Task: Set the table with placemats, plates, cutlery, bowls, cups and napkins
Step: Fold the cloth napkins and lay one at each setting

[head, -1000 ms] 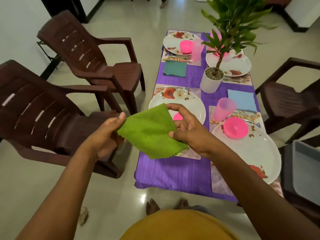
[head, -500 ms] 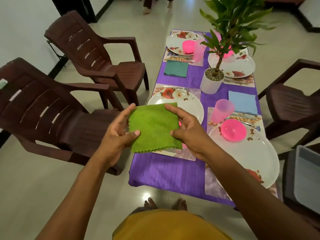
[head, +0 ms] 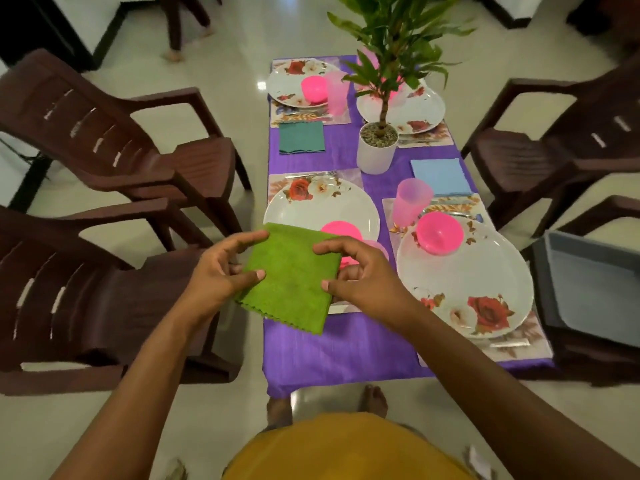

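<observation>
- Head view, centre of frame: green napkin (head: pixel 294 282) was held folded above the near left corner of the bench (head: pixel 346 348), zigzag edge toward the bottom of the frame.
- Left hand (head: pixel 221 271) pinched the napkin's left edge, thumb on top, fingers (head: pixel 249 239) curled at the upper corner.
- Right hand (head: pixel 363 278) pinched the right edge, thumb on top, fingers curled over the cloth.
- Behind the napkin, centre: a white floral plate (head: pixel 311 209) with a pink bowl (head: pixel 341 230) partly hidden; a placemat lay under the plate.
- Right of centre: second plate (head: pixel 485 278) carrying a pink bowl (head: pixel 440 233), pink cup (head: pixel 414 200) just beside it, blue napkin (head: pixel 438 176) above.
- Upper centre: teal napkin (head: pixel 301 136), white plant pot (head: pixel 376 152), two more plates with pink bowls and cups beyond.
- Purple cloth covered the bench.
- Left of frame: two brown chairs (head: pixel 104 140); right of frame: more chairs, one holding a grey tray (head: pixel 595 289).
</observation>
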Motion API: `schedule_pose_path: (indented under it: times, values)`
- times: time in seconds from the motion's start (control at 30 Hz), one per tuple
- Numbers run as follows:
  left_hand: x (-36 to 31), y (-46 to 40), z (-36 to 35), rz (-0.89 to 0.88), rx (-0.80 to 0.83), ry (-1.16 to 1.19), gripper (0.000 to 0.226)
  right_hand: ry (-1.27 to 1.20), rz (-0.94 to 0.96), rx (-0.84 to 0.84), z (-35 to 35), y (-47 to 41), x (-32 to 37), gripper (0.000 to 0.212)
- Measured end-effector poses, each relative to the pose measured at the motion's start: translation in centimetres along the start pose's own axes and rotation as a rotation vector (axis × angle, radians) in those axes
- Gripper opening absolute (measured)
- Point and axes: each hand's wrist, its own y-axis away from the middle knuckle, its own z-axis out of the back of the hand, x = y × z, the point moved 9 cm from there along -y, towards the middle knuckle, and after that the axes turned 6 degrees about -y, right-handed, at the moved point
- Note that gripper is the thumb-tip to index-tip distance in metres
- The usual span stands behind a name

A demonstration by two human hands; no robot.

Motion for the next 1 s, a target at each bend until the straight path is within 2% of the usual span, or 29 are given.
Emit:
schedule_pose_path:
  times: [0.1, 0.27, 0.37, 0.5, 0.57, 0.73, 0.87, 1.0]
  values:
    - [1.0, -1.8, 0.6, 0.022, 0.091, -0.074, 0.056, -0.015, -0.018, -0.089, -0.7, 1.0, -1.4, 0.048]
    - [2.9, -3.5, -0.6, -0.031, 0.334, -0.211, 0.053, -0.033, -0.099, -0.309, -1.5, 3.5, -5.1, 0.025]
    - [4.7, -3.6, -2.2, -0.046, 0.471, -0.304, 0.06, 0.006, -0.118, -0.455, -1.8, 6.1, -7.6, 0.031]
    - [7.8, -1.4, -7.3, -0.014, 0.757, -0.433, 0.073, 0.012, -0.217, -0.635, -1.9, 9.8, -12.5, 0.041]
    - [9.5, -0.6, -9.7, -0.045, 0.845, -0.532, 0.077, -0.002, -0.277, -0.708, -2.0, 11.4, -15.1, 0.041]
    - [11.2, -0.4, -13.5, -0.165, 0.919, -0.742, 0.093, 0.052, -0.391, -0.854, -1.6, 13.9, -19.7, 0.04]
    - [10.9, -1.0, -15.8, -0.356, 0.969, -0.874, 0.094, 0.139, -0.501, -0.858, -1.4, 14.3, -22.9, 0.039]
    - [12.1, -1.4, -16.8, -0.456, 1.002, -1.006, 0.094, 0.225, -0.559, -0.837, -1.3, 14.2, -24.0, 0.036]
